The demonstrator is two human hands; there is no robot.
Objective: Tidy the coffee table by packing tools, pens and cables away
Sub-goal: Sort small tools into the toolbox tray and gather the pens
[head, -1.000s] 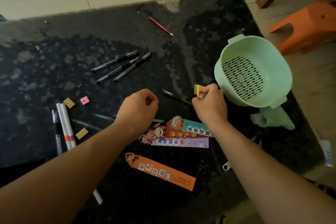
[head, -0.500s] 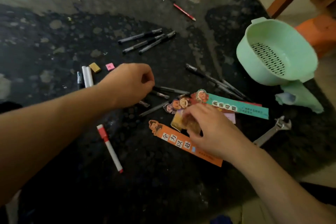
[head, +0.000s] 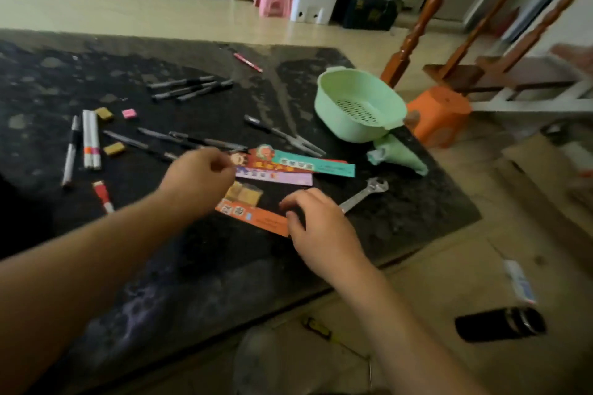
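On the dark worktop (head: 96, 250), the left hand (head: 199, 179) is curled loosely, and whether it pinches anything I cannot tell. The right hand (head: 316, 218) is spread empty over the orange bookmark (head: 253, 216), fingertips touching it. A wrench (head: 364, 194) lies at its 2 o'clock, black pens (head: 189, 88) at 11, the green colander (head: 359, 104) at 1.

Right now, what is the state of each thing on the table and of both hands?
green colander: upright, empty
wrench: lying flat, untouched
three black pens: lying side by side
orange bookmark: flat, under the right hand's fingers
yellow packet: lying on the orange bookmark
green cloth: crumpled beside the colander
left hand: loosely closed; contents unclear
right hand: open, holding nothing
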